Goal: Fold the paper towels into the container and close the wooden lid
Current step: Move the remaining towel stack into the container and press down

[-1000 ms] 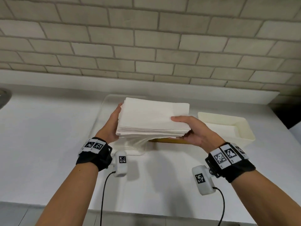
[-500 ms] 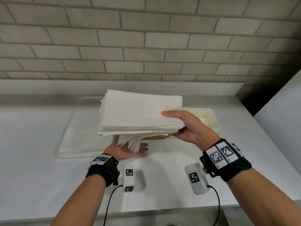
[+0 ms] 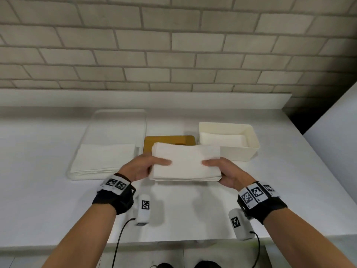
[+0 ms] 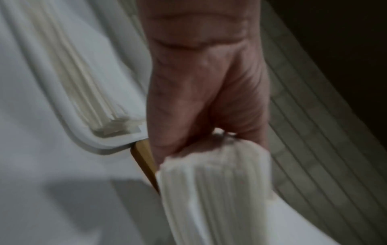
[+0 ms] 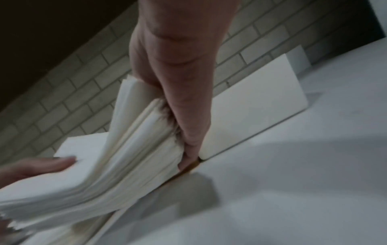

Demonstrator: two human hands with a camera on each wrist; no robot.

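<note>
A folded stack of white paper towels (image 3: 186, 164) hangs just above the counter, held at both ends. My left hand (image 3: 142, 168) grips its left end (image 4: 215, 167), thumb on top. My right hand (image 3: 225, 171) grips its right end (image 5: 146, 132), thumb on top and fingers below. Behind the stack lies the wooden lid (image 3: 168, 141), flat on the counter and partly hidden. The cream container (image 3: 241, 151) stands at the right, open, with white towels inside.
A clear shallow tray (image 3: 92, 175) at the left holds a flat stack of more towels (image 3: 104, 158). A brick wall and a raised ledge close off the back. A white panel stands at the far right. The counter's front edge is near my wrists.
The stack has been folded in half and lowered toward the counter. My left hand has come from under the drooping sheets to grip the left end. The wooden lid now shows.
</note>
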